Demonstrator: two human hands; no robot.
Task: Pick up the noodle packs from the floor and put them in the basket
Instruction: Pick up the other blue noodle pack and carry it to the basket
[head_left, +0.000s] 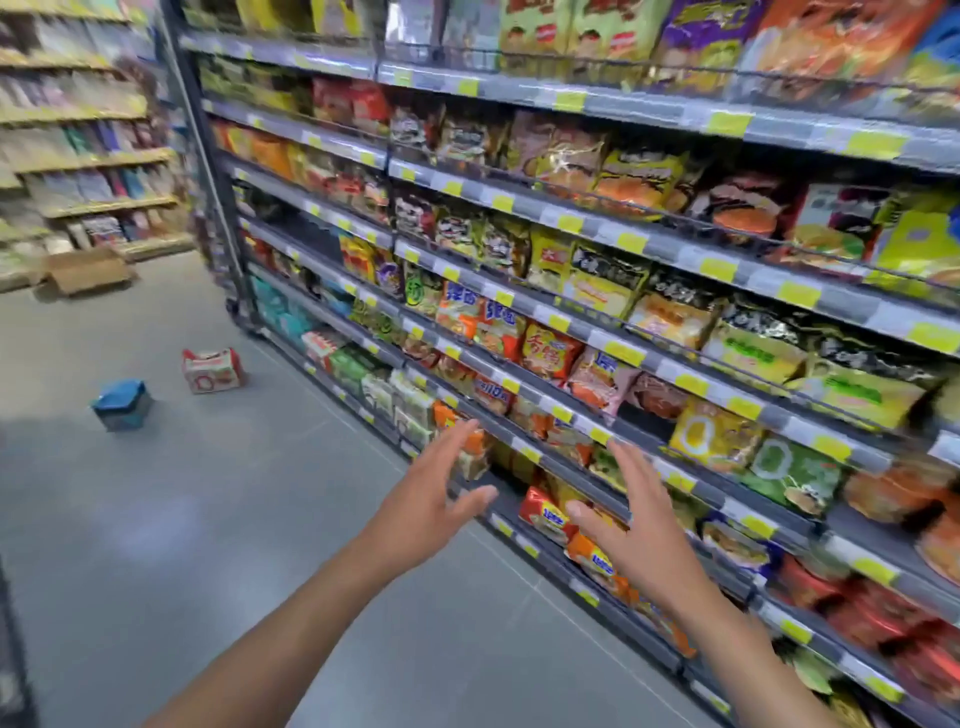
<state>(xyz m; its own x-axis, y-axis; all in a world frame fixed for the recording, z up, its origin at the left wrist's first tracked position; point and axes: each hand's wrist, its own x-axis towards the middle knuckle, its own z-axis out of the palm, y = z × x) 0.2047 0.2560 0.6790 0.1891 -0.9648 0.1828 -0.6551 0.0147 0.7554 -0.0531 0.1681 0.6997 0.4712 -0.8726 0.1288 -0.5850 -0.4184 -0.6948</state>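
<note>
- Shelving unit (649, 249): fills the right of the view, several tiers stocked with noodle packets behind yellow price tags. It runs close beside both outstretched arms.
- Floor (270, 519): grey and bare between the person and the fallen goods. Nothing stands in the way of a reach or a step towards them.
- Far shelves (88, 156): at the aisle end, blurred. A cardboard box (88, 270) sits on the floor before them, well beyond the fallen packs.
- Left hand (441, 488): raised ahead, palm inward, fingers (462, 436) straight and spread, grasping nothing.
- Right hand (631, 514): raised alongside, fingers (628, 462) likewise straight and released, nothing held.
- Red-and-white noodle pack (213, 370): on the floor, ahead and well to the left of both hands, near the shelf foot. Its long side runs roughly across the view.
- Blue pack (122, 404): on the floor, near the red-and-white one and further left. It is blocky, with no clear long axis.
- Judgement: both packs lie well apart from the hands, and the left hand is the nearer. The person must likely step forward-left and stoop before any grasp.
- Basket: not identifiable in view.
</note>
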